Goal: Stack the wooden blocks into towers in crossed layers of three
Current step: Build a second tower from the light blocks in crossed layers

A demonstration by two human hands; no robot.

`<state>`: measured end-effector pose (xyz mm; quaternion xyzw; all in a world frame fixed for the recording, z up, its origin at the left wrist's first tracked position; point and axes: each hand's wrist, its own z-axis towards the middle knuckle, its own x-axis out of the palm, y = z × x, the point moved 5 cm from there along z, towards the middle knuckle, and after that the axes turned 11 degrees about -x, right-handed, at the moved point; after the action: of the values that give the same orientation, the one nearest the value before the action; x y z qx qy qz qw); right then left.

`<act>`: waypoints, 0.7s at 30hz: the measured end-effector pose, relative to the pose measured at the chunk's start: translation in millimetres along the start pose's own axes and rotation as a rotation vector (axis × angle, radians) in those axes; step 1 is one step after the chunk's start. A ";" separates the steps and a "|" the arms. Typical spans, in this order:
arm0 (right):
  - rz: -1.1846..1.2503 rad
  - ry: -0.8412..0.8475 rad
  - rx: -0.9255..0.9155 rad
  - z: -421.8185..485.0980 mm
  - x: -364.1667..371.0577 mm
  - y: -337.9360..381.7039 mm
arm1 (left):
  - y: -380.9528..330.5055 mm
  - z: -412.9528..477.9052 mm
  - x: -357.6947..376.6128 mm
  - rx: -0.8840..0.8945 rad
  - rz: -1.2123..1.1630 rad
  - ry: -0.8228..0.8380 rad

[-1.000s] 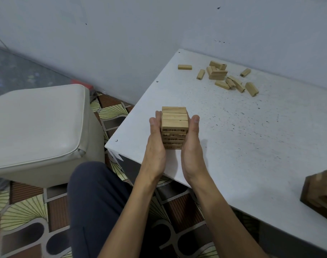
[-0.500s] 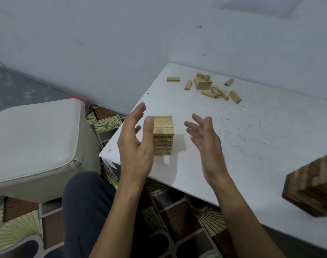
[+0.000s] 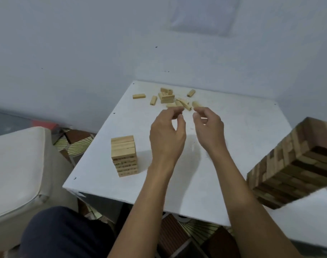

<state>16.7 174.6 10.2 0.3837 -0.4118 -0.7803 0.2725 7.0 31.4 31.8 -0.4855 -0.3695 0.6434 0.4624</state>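
White table (image 3: 233, 131) bears pale tower (image 3: 124, 155), dark tower (image 3: 296, 164), roughly ten loose blocks (image 3: 167, 98).

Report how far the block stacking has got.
Done: a light tower stands several layers high near the table's edge; a darker tower stands at right. In hand: nothing; left hand and right hand hover by the loose blocks. Left: stacking those.

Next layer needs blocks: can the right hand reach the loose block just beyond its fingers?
Probably yes: the right hand hovers just short of the loose block, with nothing between them.
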 end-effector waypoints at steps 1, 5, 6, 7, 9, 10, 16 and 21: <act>-0.026 -0.014 -0.001 7.5 0.8 -5.1 | 7.7 7.8 12.0 -0.034 0.020 -0.001; -0.149 -0.024 -0.009 36.6 11.6 -27.1 | 40.4 40.0 52.5 -0.161 0.118 -0.012; -0.189 -0.019 -0.016 43.3 15.7 -32.8 | 47.9 48.8 60.5 -0.183 0.151 -0.018; -0.229 -0.010 -0.025 49.4 20.4 -38.5 | 54.8 57.4 67.4 -0.197 0.185 -0.022; -0.300 0.019 -0.033 60.4 30.3 -50.3 | 66.3 73.8 79.2 -0.210 0.264 -0.017; -0.330 0.037 -0.035 65.0 35.3 -55.6 | 71.0 81.4 84.3 -0.209 0.311 -0.006; -0.385 0.104 -0.056 81.9 54.8 -72.3 | 89.0 108.1 110.1 -0.148 0.539 0.144; -0.465 0.109 -0.034 91.3 60.2 -80.8 | 96.3 119.1 118.3 -0.108 0.625 0.194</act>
<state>-100.8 210.9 -47.7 0.5051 -0.2837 -0.8071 0.1139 -142.7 112.3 -60.3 -0.6582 -0.1907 0.6843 0.2491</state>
